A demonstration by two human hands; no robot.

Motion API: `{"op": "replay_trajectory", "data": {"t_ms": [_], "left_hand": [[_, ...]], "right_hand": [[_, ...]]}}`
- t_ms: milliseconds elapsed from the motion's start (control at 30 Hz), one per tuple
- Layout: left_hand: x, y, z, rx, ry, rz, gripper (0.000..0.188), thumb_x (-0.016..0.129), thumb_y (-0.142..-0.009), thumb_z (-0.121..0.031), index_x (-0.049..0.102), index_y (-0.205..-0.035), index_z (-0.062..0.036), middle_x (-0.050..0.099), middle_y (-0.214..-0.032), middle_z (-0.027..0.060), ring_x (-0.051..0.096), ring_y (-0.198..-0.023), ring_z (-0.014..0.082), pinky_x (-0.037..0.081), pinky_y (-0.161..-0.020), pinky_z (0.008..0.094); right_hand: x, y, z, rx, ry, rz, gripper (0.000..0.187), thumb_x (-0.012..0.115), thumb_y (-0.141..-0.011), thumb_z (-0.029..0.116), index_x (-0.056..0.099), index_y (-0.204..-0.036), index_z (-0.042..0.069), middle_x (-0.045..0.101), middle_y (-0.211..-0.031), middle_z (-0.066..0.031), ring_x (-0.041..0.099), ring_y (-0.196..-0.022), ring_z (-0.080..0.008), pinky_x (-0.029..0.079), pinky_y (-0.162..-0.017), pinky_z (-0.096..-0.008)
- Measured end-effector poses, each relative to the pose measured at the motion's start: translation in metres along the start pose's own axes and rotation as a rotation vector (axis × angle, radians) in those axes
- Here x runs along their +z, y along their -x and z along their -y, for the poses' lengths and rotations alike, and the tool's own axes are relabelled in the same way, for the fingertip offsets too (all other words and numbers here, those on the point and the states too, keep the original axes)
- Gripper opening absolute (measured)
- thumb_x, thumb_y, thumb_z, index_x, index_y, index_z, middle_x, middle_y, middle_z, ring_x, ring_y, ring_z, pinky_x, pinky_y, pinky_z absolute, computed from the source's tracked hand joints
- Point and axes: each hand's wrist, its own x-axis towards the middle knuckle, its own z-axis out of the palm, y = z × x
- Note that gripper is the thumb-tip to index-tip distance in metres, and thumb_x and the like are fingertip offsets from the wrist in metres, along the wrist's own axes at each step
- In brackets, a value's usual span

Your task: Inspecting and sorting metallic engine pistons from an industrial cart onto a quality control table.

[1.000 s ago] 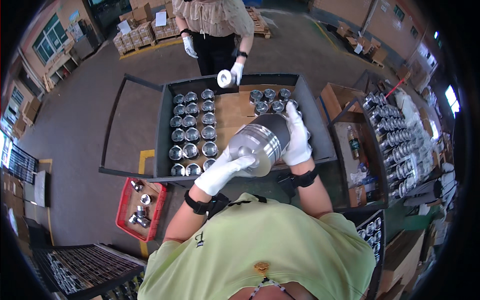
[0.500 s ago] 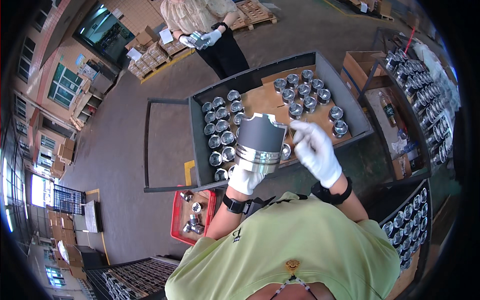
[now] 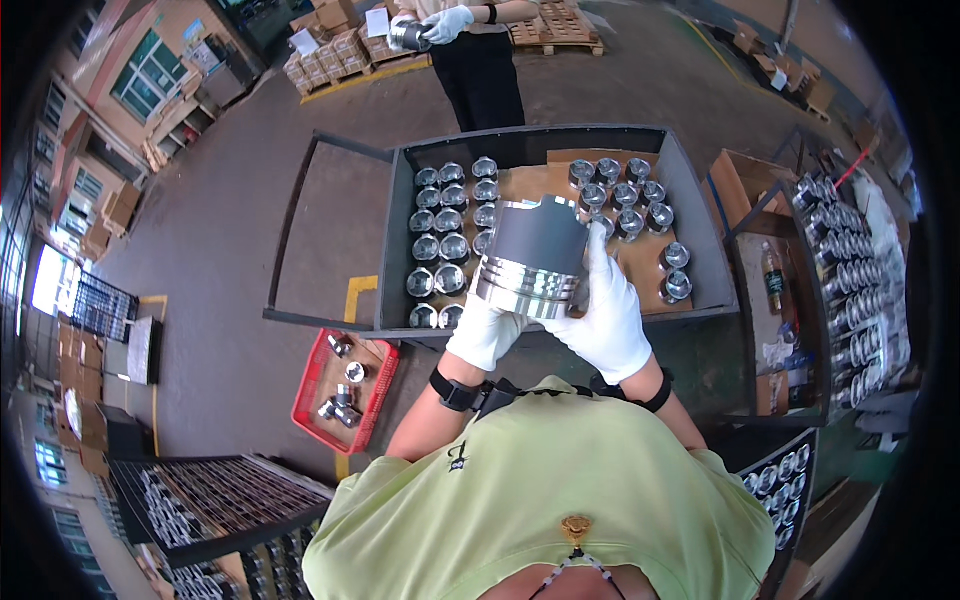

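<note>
A large engine piston (image 3: 537, 245) is held up in front of me, its dark grey skirt toward the top and its shiny ringed end lowest. My left hand (image 3: 485, 335), in a white glove, grips that ringed end from the left and below. Against the piston's right side lies my right hand (image 3: 610, 315), also gloved, with its fingers along the skirt and its thumb near the lower rim. Beyond is a dark metal cart (image 3: 397, 230) lined with brown cardboard. Rows of upright pistons (image 3: 452, 248) stand in its left part, and another group (image 3: 627, 222) at its right.
A red basket (image 3: 375, 410) with several loose metal parts sits on the floor at left. To the right are a shelf rack loaded with pistons (image 3: 855, 290) and an open cardboard box (image 3: 745, 190). Across the cart, a gloved co-worker's hand (image 3: 447, 24) holds another piston.
My right hand has come in from the right and now rests on the piston. The view has shifted, and the co-worker appears nearer the top edge.
</note>
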Motion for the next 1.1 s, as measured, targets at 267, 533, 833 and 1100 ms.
{"op": "replay_trajectory", "data": {"t_ms": [267,533,833,1100], "left_hand": [[0.014,-0.017,0.005,0.391,-0.364,0.041,0.089,0.07,-0.079,-0.002,0.017,-0.15,-0.0115,0.036,-0.145,0.011,0.042,-0.131,0.023,0.04,-0.107,0.0371],[0.029,0.001,-0.006,0.377,-0.575,0.37,0.111,0.083,-0.067,-0.01,0.01,-0.152,-0.0092,0.021,-0.155,0.0112,0.028,-0.14,0.0254,0.024,-0.113,0.0424],[0.03,0.005,-0.016,0.25,-0.329,0.302,0.09,0.072,-0.082,-0.026,0.017,-0.152,-0.0109,0.031,-0.15,0.0112,0.031,-0.139,0.0258,0.025,-0.113,0.0402],[0.034,0.02,-0.017,0.16,-0.443,0.233,0.078,0.064,-0.087,-0.014,0.02,-0.15,-0.0013,0.026,-0.154,0.013,0.024,-0.142,0.0242,0.019,-0.115,0.038]], "right_hand": [[0.007,-0.005,-0.006,0.062,-0.115,-0.084,0.087,0.074,-0.072,0.016,0.027,-0.142,-0.006,0.063,-0.105,-0.0218,0.066,-0.088,-0.0347,0.052,-0.078,-0.0401],[0.01,0.016,-0.024,0.247,-0.665,-0.164,0.064,0.077,-0.074,0.009,0.047,-0.129,-0.002,0.065,-0.111,-0.0115,0.065,-0.099,-0.0201,0.051,-0.085,-0.0324],[0.012,0.029,-0.002,0.507,-1.522,-0.133,0.038,0.055,-0.09,-0.001,0.048,-0.128,0.0,0.058,-0.122,-0.0054,0.055,-0.111,-0.0131,0.045,-0.095,-0.0291],[0.002,0.022,-0.005,0.386,-0.948,-0.265,0.068,0.071,-0.08,0.006,0.039,-0.14,-0.001,0.058,-0.126,-0.0109,0.057,-0.11,-0.0172,0.046,-0.093,-0.0303]]}}
